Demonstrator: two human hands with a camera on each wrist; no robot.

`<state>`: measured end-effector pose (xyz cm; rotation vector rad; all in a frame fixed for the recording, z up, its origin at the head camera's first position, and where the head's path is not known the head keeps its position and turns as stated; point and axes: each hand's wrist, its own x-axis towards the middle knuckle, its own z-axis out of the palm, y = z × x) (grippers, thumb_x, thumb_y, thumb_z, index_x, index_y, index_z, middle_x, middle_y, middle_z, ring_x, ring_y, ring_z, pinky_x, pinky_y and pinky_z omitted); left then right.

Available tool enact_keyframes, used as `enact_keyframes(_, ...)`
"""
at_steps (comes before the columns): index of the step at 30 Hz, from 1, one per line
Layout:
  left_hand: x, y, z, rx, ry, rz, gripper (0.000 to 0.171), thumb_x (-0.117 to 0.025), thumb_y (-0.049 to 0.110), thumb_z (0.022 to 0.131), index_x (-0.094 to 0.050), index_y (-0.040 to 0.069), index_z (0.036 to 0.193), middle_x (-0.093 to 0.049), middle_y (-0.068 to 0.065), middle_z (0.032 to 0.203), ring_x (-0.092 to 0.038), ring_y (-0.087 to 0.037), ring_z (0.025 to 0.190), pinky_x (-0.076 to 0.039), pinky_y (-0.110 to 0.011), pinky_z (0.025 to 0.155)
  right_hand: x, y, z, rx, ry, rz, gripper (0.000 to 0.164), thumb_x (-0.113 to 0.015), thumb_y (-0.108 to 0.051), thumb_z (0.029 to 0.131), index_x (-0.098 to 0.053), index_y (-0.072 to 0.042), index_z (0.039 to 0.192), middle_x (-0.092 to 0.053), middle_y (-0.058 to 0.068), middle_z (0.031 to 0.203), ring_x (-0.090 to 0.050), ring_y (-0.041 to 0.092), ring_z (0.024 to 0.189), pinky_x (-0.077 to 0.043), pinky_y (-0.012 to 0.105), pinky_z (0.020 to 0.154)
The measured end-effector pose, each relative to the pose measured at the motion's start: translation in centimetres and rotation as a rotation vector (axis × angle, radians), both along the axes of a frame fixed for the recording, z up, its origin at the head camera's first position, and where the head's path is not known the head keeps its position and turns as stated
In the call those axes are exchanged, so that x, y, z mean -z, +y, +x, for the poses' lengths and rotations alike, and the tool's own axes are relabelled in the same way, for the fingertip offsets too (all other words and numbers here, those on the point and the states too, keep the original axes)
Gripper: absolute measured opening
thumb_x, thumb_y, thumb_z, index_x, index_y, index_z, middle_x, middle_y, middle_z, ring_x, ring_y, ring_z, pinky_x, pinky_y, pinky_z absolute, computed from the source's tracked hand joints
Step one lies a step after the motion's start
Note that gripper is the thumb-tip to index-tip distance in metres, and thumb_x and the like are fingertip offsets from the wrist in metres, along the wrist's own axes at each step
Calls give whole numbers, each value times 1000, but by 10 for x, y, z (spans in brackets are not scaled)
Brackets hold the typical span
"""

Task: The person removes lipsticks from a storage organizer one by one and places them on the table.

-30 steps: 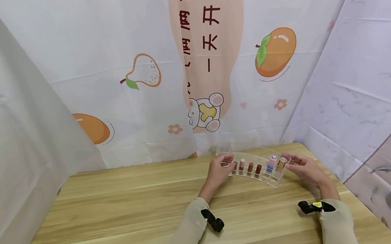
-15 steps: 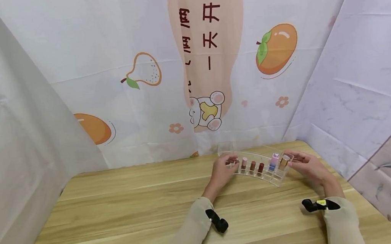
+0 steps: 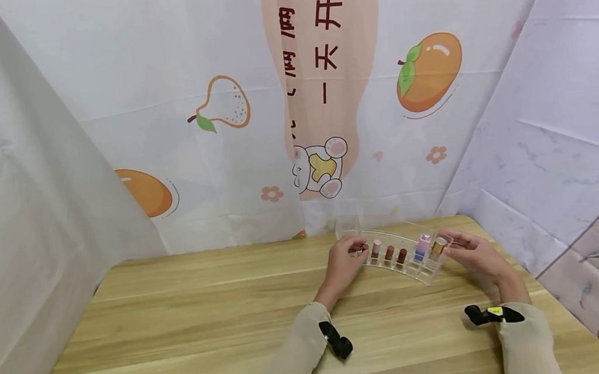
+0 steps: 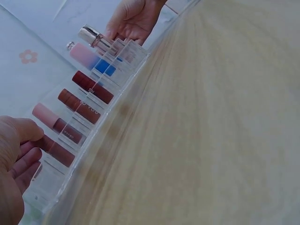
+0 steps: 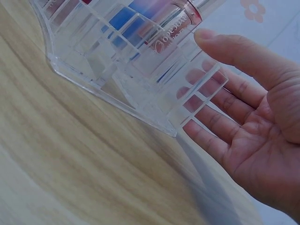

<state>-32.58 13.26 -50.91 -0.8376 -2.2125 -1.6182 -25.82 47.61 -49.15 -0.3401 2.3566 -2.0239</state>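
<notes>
A curved clear acrylic lipstick rack (image 3: 426, 272) stands at the back right of the table with several tubes in its slots. My left hand (image 3: 343, 263) is at its left end. Thumb and fingers pinch the cap of a brown lip gloss tube (image 4: 59, 153), whose lower part sits in a slot. Beside it stand a pink-capped tube (image 4: 69, 132), a brown tube (image 4: 79, 107) and a dark red tube (image 4: 93, 88). Farther right are a pink-and-blue tube (image 3: 422, 248) and a shiny-capped tube (image 5: 173, 28). My right hand (image 3: 476, 255) holds the rack's right end, thumb at its upper edge, fingers behind.
The wooden table (image 3: 210, 323) runs up to a printed white curtain (image 3: 168, 133) just behind the rack. Another curtain (image 3: 538, 133) hangs along the right side. Black wrist straps (image 3: 337, 339) sit on both sleeves.
The head view has shifted slightly, so hands and rack appear a little farther right. My left fingers cover more of the leftmost tube. The right hand keeps its place at the rack's end.
</notes>
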Motion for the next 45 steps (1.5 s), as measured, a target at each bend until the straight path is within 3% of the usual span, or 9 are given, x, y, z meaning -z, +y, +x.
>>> enact_keyframes(5,0,-1,-1,3,-2,5,15,-75,-1,89,-75,-3,103,-74,-10,99,-72,-18,86,-60,-24,80,1,0,1,10,-15,17,47,-56,2,102,-48,1,147,-70,-18,122,-65,-3,110,-53,13,91)
enact_keyframes(13,-2,-1,-2,16,-42,-16,20,-76,-1,88,-74,-4,108,-75,-11,100,-73,-20,87,-60,-25,80,-2,-1,1,2,-5,6,43,-56,2,101,-56,-9,143,-70,-18,122,-65,-3,110,-53,13,91)
enact_keyframes(22,-3,-2,-2,12,-49,-12,16,-77,0,88,-75,0,104,-76,-10,98,-73,-19,85,-60,-25,78,-2,1,-1,11,-11,28,43,-56,1,101,-56,-11,143,-71,-17,119,-66,-3,108,-53,14,91)
enact_keyframes(30,-1,-2,-3,7,-41,-21,15,-78,1,87,-75,2,101,-76,-8,96,-72,-15,83,-59,-21,77,0,3,-1,6,-17,31,44,-56,1,102,-55,-10,144,-71,-18,119,-66,-3,108,-53,14,90)
enact_keyframes(38,0,-1,-3,14,-41,-7,14,-77,-2,87,-75,0,100,-75,-10,95,-72,-20,84,-60,-26,78,1,3,0,-15,-17,20,46,-55,2,102,-52,-9,147,-71,-17,121,-66,-2,110,-53,14,91)
enact_keyframes(45,-1,-1,-2,13,-42,1,13,-77,-1,87,-75,1,100,-75,-11,96,-72,-20,84,-59,-22,77,2,4,-1,-19,-19,16,46,-54,2,103,-49,-5,148,-71,-17,121,-65,-3,111,-52,13,91)
